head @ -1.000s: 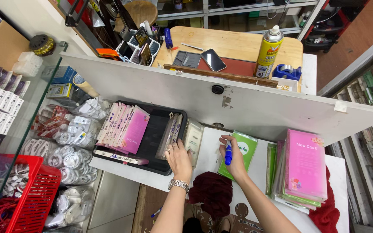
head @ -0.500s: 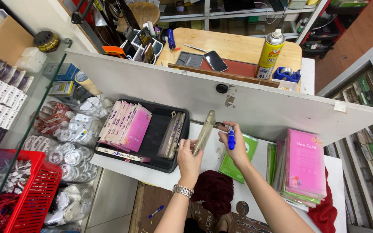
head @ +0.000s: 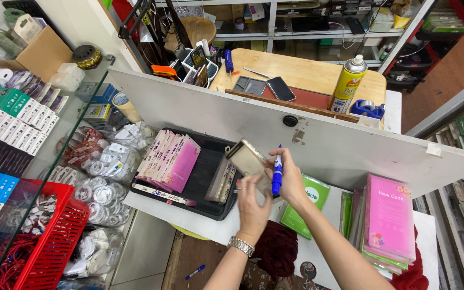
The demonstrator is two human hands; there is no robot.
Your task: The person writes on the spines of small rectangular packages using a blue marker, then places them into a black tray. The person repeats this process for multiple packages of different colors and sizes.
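My left hand [head: 252,204] holds a flat clear packet with a tan phone case [head: 247,159] raised above the black tray [head: 205,204]. A watch sits on that wrist. My right hand [head: 291,180] grips a blue marker [head: 277,173] upright and also touches the packet's right edge. Both hands meet over the tray's right end. In the tray stand a row of pink packets [head: 170,160] on the left and a few clear packets [head: 222,182] on the right.
A green packet [head: 303,207] and a pink stack [head: 389,217] lie on the white counter to the right. A red basket [head: 49,247] and bagged cables [head: 106,182] sit left. A spray can [head: 349,80] stands on the wooden table behind the white board [head: 350,142].
My left hand lifted the tan packet out of the tray and turned it flat toward me. My right hand with the marker rose from the green packet to meet it.
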